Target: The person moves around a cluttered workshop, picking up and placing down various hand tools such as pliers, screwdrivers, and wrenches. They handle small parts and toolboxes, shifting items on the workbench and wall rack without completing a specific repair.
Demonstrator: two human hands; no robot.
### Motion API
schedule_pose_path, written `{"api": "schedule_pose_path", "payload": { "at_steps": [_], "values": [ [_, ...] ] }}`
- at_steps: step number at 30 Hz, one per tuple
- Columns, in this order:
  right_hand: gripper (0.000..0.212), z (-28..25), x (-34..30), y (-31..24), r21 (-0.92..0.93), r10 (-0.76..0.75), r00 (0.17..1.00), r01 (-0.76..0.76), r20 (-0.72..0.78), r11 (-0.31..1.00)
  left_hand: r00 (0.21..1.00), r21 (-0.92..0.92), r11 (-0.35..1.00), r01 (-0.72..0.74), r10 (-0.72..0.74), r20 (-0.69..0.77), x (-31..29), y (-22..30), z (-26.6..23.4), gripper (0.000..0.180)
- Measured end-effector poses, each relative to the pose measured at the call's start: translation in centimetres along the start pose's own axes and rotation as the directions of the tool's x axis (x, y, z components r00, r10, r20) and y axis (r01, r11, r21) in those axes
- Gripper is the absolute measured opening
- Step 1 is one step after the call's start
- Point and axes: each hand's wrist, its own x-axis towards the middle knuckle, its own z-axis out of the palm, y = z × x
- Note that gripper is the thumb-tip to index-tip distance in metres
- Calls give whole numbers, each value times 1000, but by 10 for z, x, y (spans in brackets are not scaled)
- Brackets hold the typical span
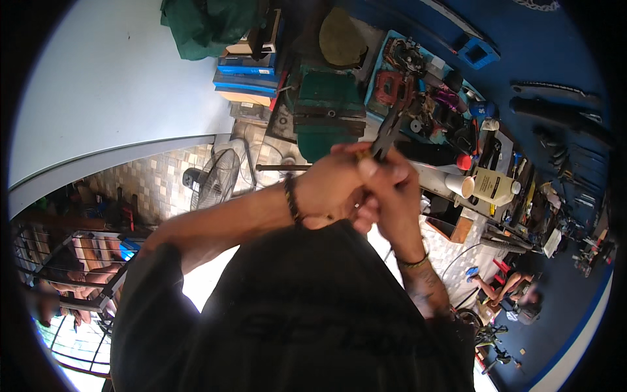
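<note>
My two hands meet in front of my chest, close to a green bench vise (330, 91). A dark, narrow, blade-like tool (388, 136) points up and away from between them; its exact kind does not show. Closed fingers of my right hand (398, 189) press round its lower end. My left hand (330, 186) is closed against the right one, with its fingertips at a small yellowish piece (363, 155) by the tool's base. Whatever lies between the palms is hidden by the fingers.
Beyond my right hand, a light-blue tray (390, 39) holds jumbled parts. A paper cup (460, 185) and a cream jug (494, 187) stand on the cluttered bench. The vise's bar (282, 168) juts left near my left wrist. A fan (219, 175) stands left; people sit farther off.
</note>
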Motion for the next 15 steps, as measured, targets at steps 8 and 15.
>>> {"api": "schedule_pose_path", "payload": {
  "at_steps": [8,15],
  "values": [
    [62,-33,-5,46,263,-190,982,180,16,948,991,630,767,-119,127,32,-16,-34,-36,39],
    [32,-45,-6,69,409,-142,955,24,260,912,900,176,983,50,-120,418,-31,-52,-55,38]
  ]
}}
